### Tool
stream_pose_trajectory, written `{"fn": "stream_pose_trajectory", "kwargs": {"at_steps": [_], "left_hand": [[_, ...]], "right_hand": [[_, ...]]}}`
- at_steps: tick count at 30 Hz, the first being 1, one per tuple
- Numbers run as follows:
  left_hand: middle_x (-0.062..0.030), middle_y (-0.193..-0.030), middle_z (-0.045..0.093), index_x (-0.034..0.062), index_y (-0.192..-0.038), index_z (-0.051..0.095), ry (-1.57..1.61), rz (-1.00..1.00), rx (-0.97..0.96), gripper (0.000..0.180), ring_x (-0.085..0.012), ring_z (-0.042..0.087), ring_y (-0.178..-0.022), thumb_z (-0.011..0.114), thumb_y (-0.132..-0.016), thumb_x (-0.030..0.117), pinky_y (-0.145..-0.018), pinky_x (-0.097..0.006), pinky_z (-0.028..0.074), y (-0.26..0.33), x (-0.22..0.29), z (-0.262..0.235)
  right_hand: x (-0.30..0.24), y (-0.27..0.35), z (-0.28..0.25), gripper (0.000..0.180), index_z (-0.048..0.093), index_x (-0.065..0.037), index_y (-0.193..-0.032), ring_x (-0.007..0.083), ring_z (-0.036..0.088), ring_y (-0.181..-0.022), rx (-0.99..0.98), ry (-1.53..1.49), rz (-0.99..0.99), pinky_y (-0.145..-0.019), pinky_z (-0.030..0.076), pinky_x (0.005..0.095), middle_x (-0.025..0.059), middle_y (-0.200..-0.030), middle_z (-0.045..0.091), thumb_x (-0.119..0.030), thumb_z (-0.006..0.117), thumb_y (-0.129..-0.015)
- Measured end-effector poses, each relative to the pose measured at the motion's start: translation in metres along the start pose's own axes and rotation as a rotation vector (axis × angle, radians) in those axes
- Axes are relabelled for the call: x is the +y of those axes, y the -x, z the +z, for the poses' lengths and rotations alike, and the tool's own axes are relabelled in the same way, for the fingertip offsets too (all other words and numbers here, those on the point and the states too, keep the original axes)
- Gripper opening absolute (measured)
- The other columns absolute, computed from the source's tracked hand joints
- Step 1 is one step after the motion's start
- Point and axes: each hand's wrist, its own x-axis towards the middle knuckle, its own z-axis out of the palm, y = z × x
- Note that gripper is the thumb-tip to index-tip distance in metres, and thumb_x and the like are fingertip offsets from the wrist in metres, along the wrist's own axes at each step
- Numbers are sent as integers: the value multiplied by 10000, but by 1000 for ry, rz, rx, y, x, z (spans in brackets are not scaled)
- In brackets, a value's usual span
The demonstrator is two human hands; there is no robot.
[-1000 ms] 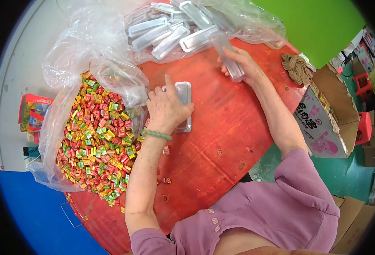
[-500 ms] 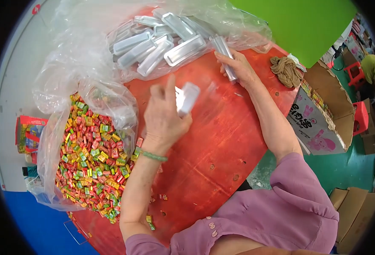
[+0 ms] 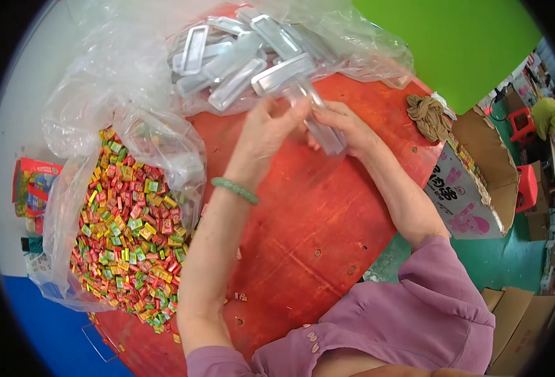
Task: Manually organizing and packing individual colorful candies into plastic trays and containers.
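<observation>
Both hands meet over the far part of a round red table (image 3: 315, 213). My left hand (image 3: 271, 129), with a green bangle at the wrist, and my right hand (image 3: 346, 129) hold a clear plastic box (image 3: 318, 116) between them. Just beyond lies an open clear bag with several more clear plastic boxes (image 3: 252, 56). To the left, a large clear bag holds a heap of small wrapped candies (image 3: 126, 226) in red, green and yellow.
A few loose candies (image 3: 240, 295) lie on the table near me. A brown cloth (image 3: 428, 116) sits at the table's right edge. A cardboard carton (image 3: 478, 182) stands on the green floor to the right, with red stools (image 3: 526, 182) behind it.
My left hand lifted a clear box off the table and carried it away from me to the right hand by the bag of boxes. The view shifted slightly.
</observation>
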Motion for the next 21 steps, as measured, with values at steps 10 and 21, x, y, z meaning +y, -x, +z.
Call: {"fn": "stream_pose_trajectory", "kwargs": {"at_steps": [10, 21], "left_hand": [[-120, -982, 647, 40, -1101, 594, 599, 42, 238, 325, -207, 640, -901, 669, -890, 276, -807, -358, 520, 70, -10, 13], [-123, -972, 632, 69, -1049, 572, 875, -151, 437, 285, -290, 631, -927, 637, -904, 306, -900, -459, 504, 179, -34, 28]], "right_hand": [[-39, -11, 22, 561, 678, -20, -910, 148, 627, -631, -147, 494, 23, -559, 516, 282, 99, -768, 656, -538, 467, -946], [-34, -149, -101, 453, 589, -10, -1188, 383, 620, -951, 615, 1588, -318, -887, 480, 449, 212, -1131, 613, -312, 617, -851]]}}
